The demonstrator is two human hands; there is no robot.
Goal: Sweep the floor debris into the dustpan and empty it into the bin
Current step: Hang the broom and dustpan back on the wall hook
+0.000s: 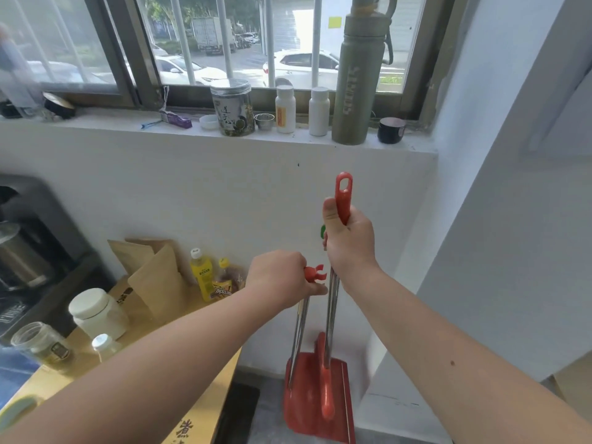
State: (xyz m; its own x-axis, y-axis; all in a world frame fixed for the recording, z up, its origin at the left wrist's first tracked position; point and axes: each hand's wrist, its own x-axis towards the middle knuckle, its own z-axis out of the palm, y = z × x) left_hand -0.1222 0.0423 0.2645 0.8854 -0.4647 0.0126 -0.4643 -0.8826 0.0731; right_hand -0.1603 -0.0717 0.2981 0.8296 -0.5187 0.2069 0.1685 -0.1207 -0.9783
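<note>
A red dustpan [304,405] stands upright on the floor in the corner below the window sill. Its metal pole rises to a red clip at the top. My left hand [278,277] is closed around the top of that dustpan pole, just below the clip. The broom's metal pole [330,322] stands beside it, ending in a red handle [343,197] with a hanging hole. My right hand [349,241] grips that broom handle. The broom's red lower part rests against the dustpan; its bristles are hidden. No floor debris or bin is visible.
A cardboard box [205,408] with jars, bottles [201,277] and paper bags stands at the left, close to the dustpan. A white wall [512,251] juts out at the right. The window sill [224,133] above holds a tall green flask [358,75], jars and bottles.
</note>
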